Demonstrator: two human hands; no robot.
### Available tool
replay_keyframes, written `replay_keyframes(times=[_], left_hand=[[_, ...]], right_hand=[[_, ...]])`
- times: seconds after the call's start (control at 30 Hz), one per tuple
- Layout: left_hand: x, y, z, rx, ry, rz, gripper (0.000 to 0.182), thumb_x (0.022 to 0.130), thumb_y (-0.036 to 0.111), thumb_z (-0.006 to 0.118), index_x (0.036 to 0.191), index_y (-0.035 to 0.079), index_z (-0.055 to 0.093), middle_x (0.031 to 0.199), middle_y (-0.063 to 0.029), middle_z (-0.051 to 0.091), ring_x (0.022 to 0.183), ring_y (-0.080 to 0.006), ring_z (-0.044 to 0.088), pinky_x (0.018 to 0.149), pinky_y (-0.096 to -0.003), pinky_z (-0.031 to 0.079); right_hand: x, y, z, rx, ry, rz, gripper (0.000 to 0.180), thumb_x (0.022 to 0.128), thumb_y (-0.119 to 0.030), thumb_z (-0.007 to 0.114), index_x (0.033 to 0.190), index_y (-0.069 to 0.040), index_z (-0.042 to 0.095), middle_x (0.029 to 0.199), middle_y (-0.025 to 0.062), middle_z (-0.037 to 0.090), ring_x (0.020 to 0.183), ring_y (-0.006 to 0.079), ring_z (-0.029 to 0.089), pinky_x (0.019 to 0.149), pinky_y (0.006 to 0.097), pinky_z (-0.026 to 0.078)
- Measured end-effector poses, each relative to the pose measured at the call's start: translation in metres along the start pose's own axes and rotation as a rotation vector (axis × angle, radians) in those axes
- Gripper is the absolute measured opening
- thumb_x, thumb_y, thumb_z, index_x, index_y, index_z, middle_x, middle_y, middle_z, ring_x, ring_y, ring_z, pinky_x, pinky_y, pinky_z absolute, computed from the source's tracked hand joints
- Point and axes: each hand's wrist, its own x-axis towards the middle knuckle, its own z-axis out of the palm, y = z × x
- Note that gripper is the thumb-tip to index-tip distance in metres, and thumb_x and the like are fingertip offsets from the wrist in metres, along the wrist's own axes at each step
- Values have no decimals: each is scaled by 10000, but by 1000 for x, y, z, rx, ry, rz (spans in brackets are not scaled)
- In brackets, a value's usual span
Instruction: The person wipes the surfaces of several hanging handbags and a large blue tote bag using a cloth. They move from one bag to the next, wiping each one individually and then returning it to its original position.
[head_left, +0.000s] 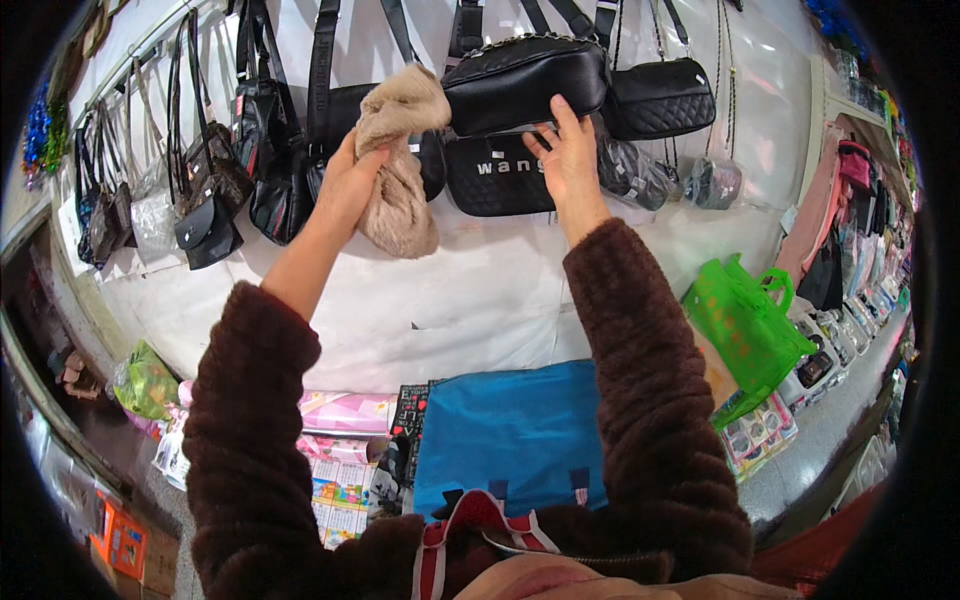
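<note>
A bunched beige cloth (401, 180) with a plush look is gripped in my left hand (349, 184), its folds hanging below my fingers. My right hand (568, 154) is raised with the fingers apart, at the lower edge of a smooth black handbag (532, 86) with a chain along its top. Whether the fingertips press on that bag I cannot tell. Behind the hand hangs a quilted black bag (495, 184) with pale letters, partly covered by it. Right of these is another quilted black bag (660, 97).
More shoulder bags (277, 157) hang along the white wall (465, 300) at left. Below lies a large blue bag (510, 435) beside pink patterned rolls (349, 412). A green tote bag (742, 330) stands at right, near packed goods. An orange box (124, 536) sits at lower left.
</note>
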Motion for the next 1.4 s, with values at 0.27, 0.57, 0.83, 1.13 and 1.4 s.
replay_keyframes(times=[0.27,0.57,0.83,1.13,1.4], left_hand=[[-33,10,61,932,-102,828,568,673,2,680,1217,163,651,1400,-196,431,1195,-410,488,1019,-460,425],[-18,-8,125,854,-140,754,566,696,66,686,1255,86,596,1359,-236,416,1189,-446,451,996,-495,417],[-12,0,115,578,-453,495,385,938,179,608,1271,-7,552,1295,-176,555,1207,-244,544,1008,-346,432],[45,22,107,1284,173,857,931,702,195,841,1471,109,322,1453,-201,364,1308,-379,435,1008,-460,448],[76,6,129,1044,211,1095,1129,571,265,900,1507,119,287,1450,-254,366,1246,-435,455,1016,-496,409]], right_hand=[[-27,3,0,177,-451,117,734,878,-250,729,1445,-167,270,1282,65,517,1161,225,556,935,400,536],[-17,24,-16,65,-292,20,435,971,-220,605,1361,-179,414,1196,107,604,1012,240,654,824,363,598],[-16,19,-36,12,-165,122,603,867,26,545,1429,-101,368,1211,107,581,1071,227,612,886,347,537],[-3,16,-30,53,-291,41,887,853,171,510,1577,-195,151,1470,157,433,1178,261,590,964,340,529],[-1,10,-30,66,-382,26,846,882,130,529,1574,-108,105,1485,169,424,1197,246,571,960,323,511]])
